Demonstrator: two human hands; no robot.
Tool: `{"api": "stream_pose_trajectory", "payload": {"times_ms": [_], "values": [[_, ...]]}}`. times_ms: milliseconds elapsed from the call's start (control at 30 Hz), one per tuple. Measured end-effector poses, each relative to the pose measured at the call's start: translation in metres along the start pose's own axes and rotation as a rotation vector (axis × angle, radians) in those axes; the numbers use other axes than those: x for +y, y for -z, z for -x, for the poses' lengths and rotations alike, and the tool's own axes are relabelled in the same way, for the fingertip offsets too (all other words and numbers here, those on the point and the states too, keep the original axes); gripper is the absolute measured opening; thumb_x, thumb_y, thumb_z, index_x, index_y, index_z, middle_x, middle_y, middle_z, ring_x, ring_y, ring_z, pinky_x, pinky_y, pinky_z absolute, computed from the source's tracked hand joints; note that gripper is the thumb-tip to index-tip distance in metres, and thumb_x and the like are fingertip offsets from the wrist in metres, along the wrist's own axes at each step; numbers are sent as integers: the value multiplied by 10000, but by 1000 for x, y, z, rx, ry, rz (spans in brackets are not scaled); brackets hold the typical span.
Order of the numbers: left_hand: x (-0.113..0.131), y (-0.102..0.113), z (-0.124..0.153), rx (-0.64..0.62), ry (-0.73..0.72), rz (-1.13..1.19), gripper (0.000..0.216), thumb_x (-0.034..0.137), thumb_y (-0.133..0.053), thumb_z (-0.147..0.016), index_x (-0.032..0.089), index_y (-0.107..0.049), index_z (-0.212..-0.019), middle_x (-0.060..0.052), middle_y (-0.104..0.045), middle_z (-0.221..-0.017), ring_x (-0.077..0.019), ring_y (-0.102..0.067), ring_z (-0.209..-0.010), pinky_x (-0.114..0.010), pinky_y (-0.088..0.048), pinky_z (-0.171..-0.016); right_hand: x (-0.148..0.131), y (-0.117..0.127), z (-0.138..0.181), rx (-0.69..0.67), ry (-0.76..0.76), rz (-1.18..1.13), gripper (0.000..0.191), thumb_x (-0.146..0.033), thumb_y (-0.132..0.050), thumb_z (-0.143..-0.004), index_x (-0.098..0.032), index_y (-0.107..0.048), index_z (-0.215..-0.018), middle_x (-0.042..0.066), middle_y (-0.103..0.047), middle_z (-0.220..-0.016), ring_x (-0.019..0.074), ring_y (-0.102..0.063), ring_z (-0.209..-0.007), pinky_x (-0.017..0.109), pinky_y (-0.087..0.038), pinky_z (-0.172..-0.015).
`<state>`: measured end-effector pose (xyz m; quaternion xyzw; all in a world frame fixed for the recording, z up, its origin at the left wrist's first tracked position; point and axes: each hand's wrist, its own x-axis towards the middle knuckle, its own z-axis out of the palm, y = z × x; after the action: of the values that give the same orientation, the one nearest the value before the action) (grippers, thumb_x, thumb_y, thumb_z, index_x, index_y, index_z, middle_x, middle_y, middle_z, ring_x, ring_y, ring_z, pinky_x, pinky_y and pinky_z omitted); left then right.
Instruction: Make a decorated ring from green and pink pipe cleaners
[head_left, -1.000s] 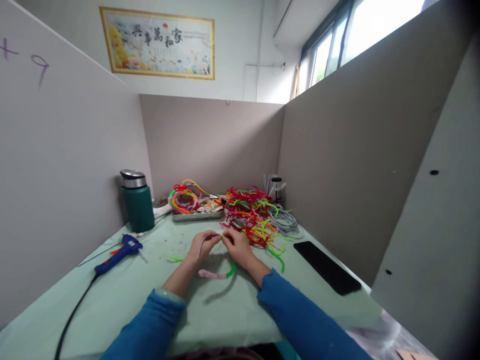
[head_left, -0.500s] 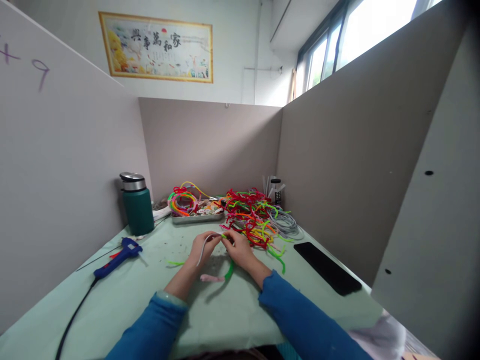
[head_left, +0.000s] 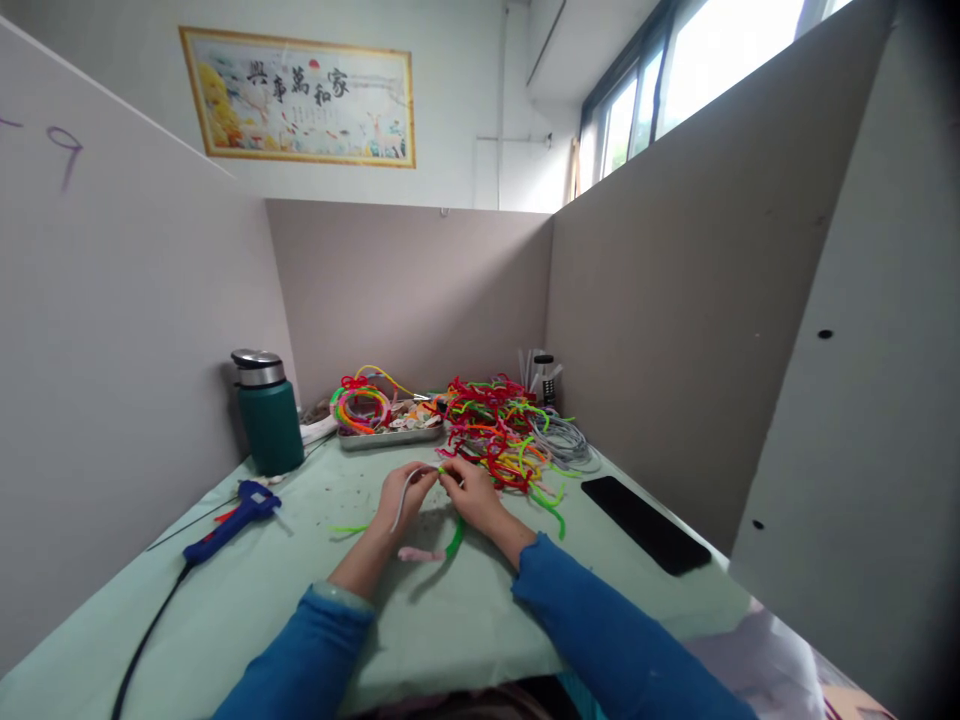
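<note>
My left hand [head_left: 403, 498] and my right hand [head_left: 475, 497] meet fingertip to fingertip above the middle of the table. Both are closed in a pinch. A grey cord [head_left: 400, 500] comes out of the left fingers and curves down over the back of that hand. A small bit of bright green pipe cleaner [head_left: 441, 470] shows at the right fingertips, mostly hidden by them. Below the right palm hangs a darker green fuzzy strip [head_left: 454, 540] with a pink fuzzy end [head_left: 420, 554]; its upper part is hidden. A lime green pipe cleaner [head_left: 350, 529] lies left of my left wrist.
Behind my hands is a heap of coloured pipe cleaners [head_left: 495, 420], with a grey cord coil [head_left: 566, 445] beside it. A metal tray [head_left: 390, 438] holds small pieces. Left are a green bottle [head_left: 269, 425] and a blue glue gun [head_left: 236, 522]; right lies a black phone-like slab [head_left: 645, 525].
The whole view has shifted slightly, with the surroundings sliding left. Both hands keep the same pinch on the cord and the green piece, with hardly any movement.
</note>
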<state>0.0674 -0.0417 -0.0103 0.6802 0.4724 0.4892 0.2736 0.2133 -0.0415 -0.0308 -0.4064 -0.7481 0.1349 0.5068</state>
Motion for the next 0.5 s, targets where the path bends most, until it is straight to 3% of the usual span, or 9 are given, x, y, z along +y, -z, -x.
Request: {"api": "stream_pose_trajectory", "payload": {"times_ms": [200, 500], "values": [[-4, 0, -1, 34, -10, 0, 295, 405, -574, -686, 134, -661, -763, -29, -654, -687, -150, -568, -661, -232, -422, -622, -3, 0, -2, 11, 9, -76, 164, -228, -474, -838, -189, -622, -897, 27, -626, -818, 146, -560, -756, 237, -418, -671], [-7, -1, -2, 67, -13, -51, 254, 369, -546, -699, 140, -652, -734, -4, -602, -613, -123, -512, -590, -210, -370, -542, -11, 0, -1, -35, -30, -193, 182, -193, -439, -840, -195, -587, -946, -3, -599, -722, 120, -563, -614, 225, -422, -602]]}}
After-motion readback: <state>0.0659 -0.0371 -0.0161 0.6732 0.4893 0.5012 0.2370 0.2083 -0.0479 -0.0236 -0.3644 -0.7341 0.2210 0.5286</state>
